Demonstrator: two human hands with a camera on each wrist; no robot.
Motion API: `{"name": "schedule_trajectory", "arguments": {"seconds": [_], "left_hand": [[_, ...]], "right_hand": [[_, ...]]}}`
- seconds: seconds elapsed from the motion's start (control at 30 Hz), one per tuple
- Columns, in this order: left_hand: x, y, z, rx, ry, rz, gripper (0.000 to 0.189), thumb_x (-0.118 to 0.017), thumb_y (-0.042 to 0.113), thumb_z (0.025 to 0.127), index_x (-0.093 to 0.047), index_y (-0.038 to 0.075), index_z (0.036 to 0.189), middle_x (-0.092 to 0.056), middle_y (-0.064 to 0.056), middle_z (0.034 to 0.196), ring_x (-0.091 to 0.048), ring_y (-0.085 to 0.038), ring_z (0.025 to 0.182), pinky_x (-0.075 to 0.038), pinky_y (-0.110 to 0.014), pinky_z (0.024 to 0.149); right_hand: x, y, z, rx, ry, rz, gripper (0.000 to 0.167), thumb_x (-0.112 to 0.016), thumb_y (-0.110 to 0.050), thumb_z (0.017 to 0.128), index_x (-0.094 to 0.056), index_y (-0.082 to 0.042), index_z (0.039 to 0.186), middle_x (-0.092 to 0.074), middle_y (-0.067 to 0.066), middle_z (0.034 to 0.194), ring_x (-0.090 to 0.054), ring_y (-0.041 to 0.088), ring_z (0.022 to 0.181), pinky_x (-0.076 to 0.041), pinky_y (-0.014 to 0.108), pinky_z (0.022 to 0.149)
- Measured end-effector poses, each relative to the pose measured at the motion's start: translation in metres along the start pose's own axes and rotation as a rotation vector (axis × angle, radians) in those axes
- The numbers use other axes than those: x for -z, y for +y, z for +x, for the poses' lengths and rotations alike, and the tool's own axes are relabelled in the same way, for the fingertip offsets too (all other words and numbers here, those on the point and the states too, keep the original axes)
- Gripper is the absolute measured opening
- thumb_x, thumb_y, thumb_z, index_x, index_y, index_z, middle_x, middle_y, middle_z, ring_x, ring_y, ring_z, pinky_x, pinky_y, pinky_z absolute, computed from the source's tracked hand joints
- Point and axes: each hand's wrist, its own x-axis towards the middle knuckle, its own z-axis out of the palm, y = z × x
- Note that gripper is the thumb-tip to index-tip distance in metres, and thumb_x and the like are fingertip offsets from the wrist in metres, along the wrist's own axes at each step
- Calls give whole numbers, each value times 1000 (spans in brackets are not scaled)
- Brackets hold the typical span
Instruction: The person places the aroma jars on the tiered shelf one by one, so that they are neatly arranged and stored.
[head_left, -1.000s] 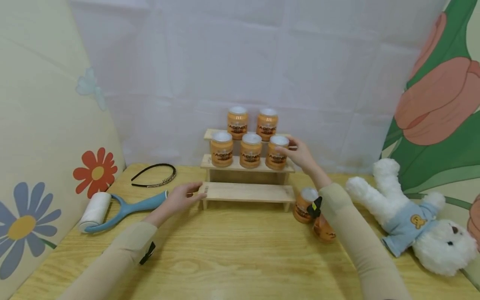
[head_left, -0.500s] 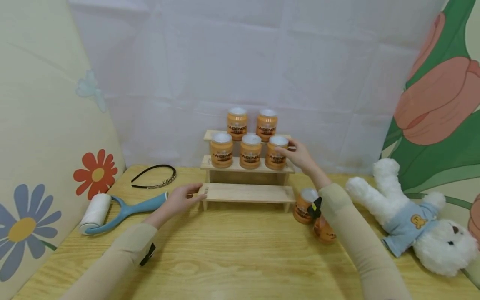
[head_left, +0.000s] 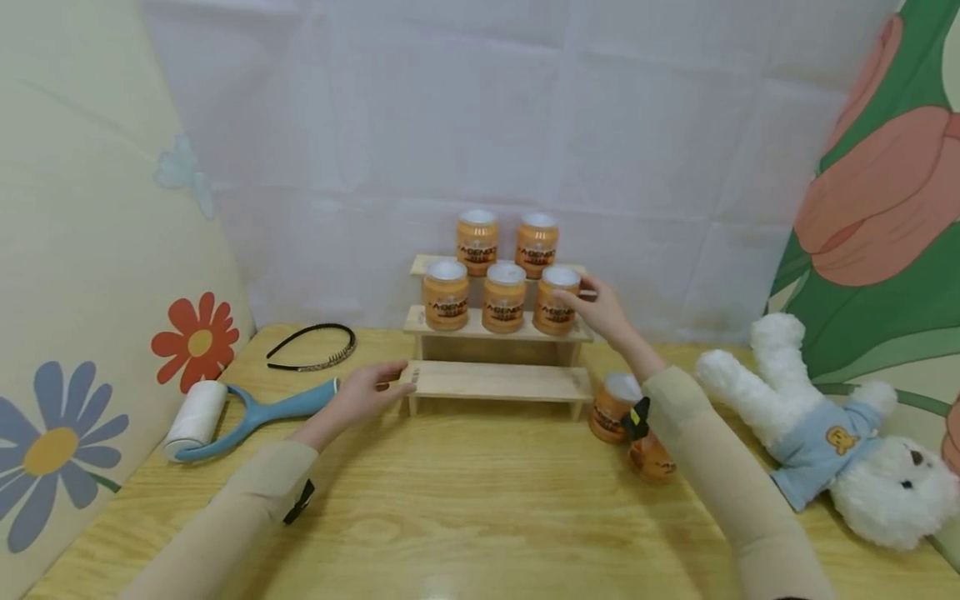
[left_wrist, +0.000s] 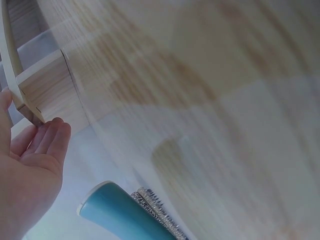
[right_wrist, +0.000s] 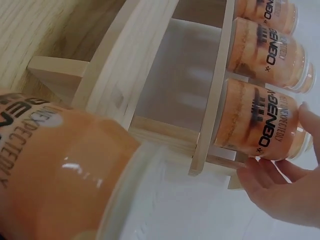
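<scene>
A three-tier wooden shelf stands at the back of the table. My left hand holds the left end of its lowest tier, thumb and fingers on either side of the board's corner in the left wrist view. At the right end of the middle tier, my right hand grips an orange jar with a pale lid, thumb in front and fingers behind. Beside it on that tier stand two matching jars, and two more jars are on the top tier. All are upright.
Right of the shelf, another orange jar stands near an orange object partly hidden by my right sleeve. A white plush toy lies at the right. A blue-handled lint roller and a black headband lie at the left.
The head view has shifted very slightly. Both hands and all the jars keep their places relative to the shelf.
</scene>
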Motion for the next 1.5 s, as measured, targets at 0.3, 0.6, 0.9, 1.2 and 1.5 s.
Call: {"name": "schedule_trajectory", "arguments": {"seconds": [0.3, 0.6, 0.9, 1.2, 1.5], "left_hand": [[0, 0, 0, -17, 0, -9, 65, -58, 36, 93, -39, -5, 140, -43, -25, 141, -46, -40, 125, -44, -49, 102], [0, -1, 1, -8, -3, 3, 64, -57, 36, 94, -39, -3, 141, -43, -24, 141, -47, -40, 125, -45, -49, 102], [-1, -3, 1, -3, -6, 7, 66, -57, 38, 93, -38, -3, 141, -44, -25, 140, -47, -41, 124, -45, -50, 102], [0, -3, 3, 5, -19, 17, 66, -56, 40, 94, -38, -2, 142, -43, -25, 140, -46, -41, 125, -44, -50, 102], [0, -2, 2, -11, -8, 20, 64, -57, 36, 94, -38, -3, 141, -44, -25, 139, -47, -41, 124, -44, -50, 101]], "right_hand": [[5, -4, -18, -32, 29, -27, 68, -65, -35, 88, -37, -5, 143, -42, 16, 144, -44, 34, 128, -44, 47, 104], [17, -4, -43, -26, -2, -43, 64, -62, -37, 90, -40, -5, 141, -42, 18, 144, -43, 33, 129, -44, 49, 103], [35, 0, -67, 11, 15, -39, 57, -60, -31, 93, -43, -2, 139, -43, 20, 142, -45, 37, 128, -43, 50, 103], [51, 13, -96, 7, 2, -102, 55, -58, -34, 93, -45, -4, 137, -48, 18, 139, -48, 35, 125, -42, 51, 105], [65, 26, -127, -2, -25, -158, 55, -57, -39, 93, -48, -5, 135, -51, 18, 136, -50, 36, 122, -45, 52, 100]]}}
